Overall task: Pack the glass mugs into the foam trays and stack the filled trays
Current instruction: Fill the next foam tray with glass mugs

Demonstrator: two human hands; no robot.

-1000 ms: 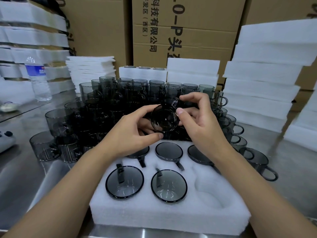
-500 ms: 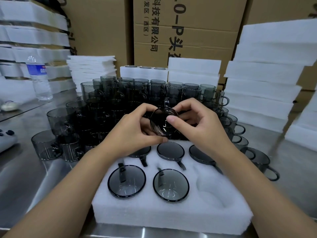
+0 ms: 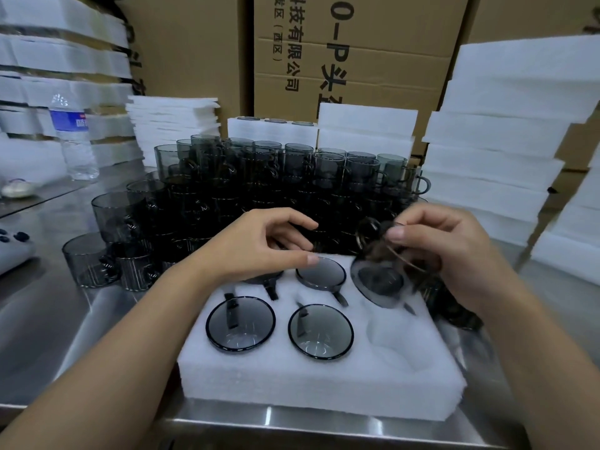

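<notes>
A white foam tray [image 3: 292,381] lies on the steel table in front of me. Several smoked glass mugs sit in its pockets, such as one [image 3: 241,323] at front left and one [image 3: 320,330] at front middle. The front right pocket [image 3: 391,336] holds nothing. My right hand [image 3: 454,251] grips a blurred smoked glass mug [image 3: 380,264], tilted, above the tray's back right corner. My left hand [image 3: 259,245] hovers over the tray's back left with fingers curled apart and nothing in it. A big cluster of stacked mugs [image 3: 246,190] stands behind the tray.
Stacks of white foam trays [image 3: 500,134] rise at right, with more foam [image 3: 367,128] behind the mugs and thin foam sheets [image 3: 172,125] at back left. A water bottle [image 3: 73,138] stands at left. Cardboard boxes [image 3: 350,53] close off the back.
Both hands held one mug up in the middle. Now the left hand has let go, and the right hand has carried the mug right and down toward the tray's right side.
</notes>
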